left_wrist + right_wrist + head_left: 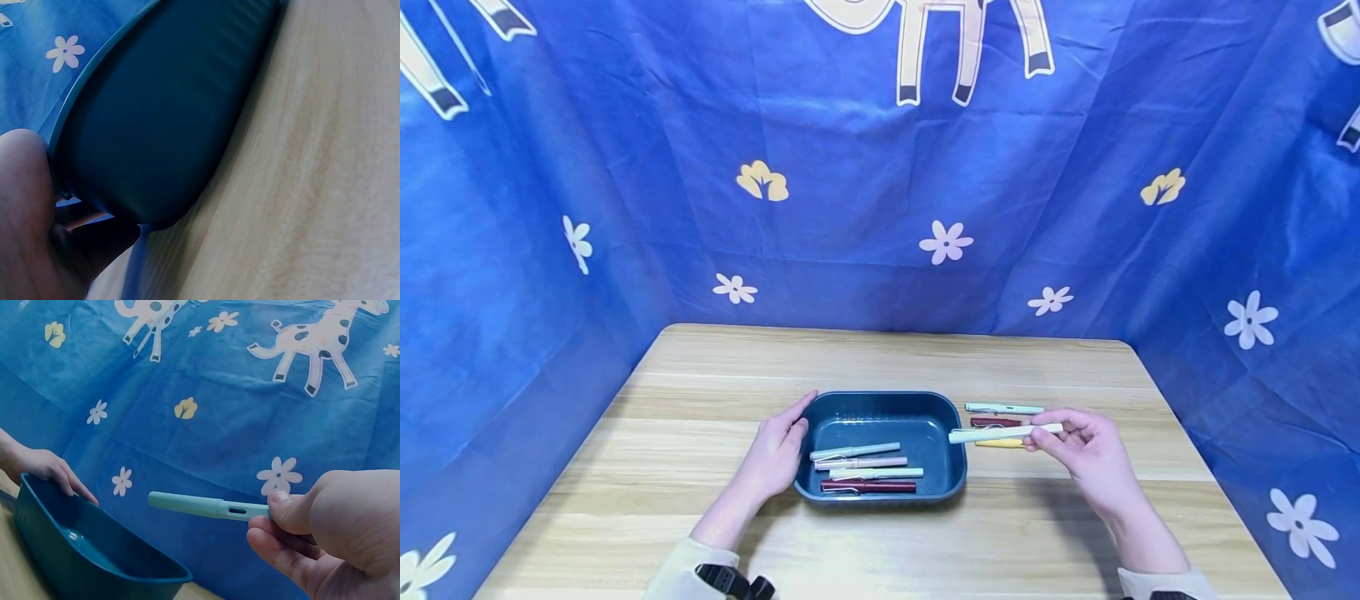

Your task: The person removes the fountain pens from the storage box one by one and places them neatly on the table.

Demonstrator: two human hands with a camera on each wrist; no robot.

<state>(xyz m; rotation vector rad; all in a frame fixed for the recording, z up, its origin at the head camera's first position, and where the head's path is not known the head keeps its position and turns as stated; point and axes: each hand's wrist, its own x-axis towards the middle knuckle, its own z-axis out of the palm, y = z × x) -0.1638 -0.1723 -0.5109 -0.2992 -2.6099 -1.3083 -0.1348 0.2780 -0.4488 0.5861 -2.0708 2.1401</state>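
My right hand (1086, 454) pinches a pale mint fountain pen (988, 434) by one end, between thumb and fingers. The pen's other end reaches over the right rim of a dark teal plastic box (925, 417). At the box's left side, my left hand (773, 454) grips the rim. Inside the box lie a light blue pen (855, 452), a pale pink pen (861, 462), a whitish-green pen (877, 473) and a dark red pen (872, 487), roughly side by side. In the right wrist view the held pen (187, 504) shows a small oval window.
Right of the box, a mint pen (1003, 408), a dark red pen (992, 422) and a yellow pen (1000, 444) lie on the wooden table (715, 367), partly behind the held pen and right hand. A blue patterned cloth (850, 250) surrounds the table's back and sides.
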